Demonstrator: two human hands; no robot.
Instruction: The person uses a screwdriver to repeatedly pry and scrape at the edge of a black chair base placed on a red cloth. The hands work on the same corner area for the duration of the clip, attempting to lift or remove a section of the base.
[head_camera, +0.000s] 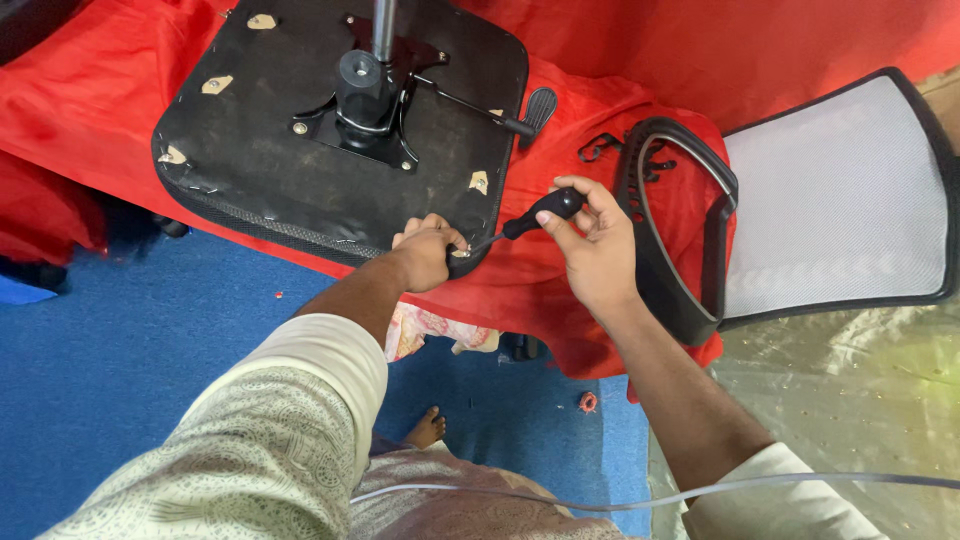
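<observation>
On the red-draped table (120, 90) lies an upturned chair seat (260, 130). At the seat's near corner the left hand (428, 252) clenches the edge, while the right hand (592, 240) grasps a black-handled screwdriver (530, 218), tip at that corner. Right of the seat lies a mesh backrest (835, 195).

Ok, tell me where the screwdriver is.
In the head view, the screwdriver is just right of centre, its black handle in the right hand, its tip at the seat corner beside the left hand.
</observation>
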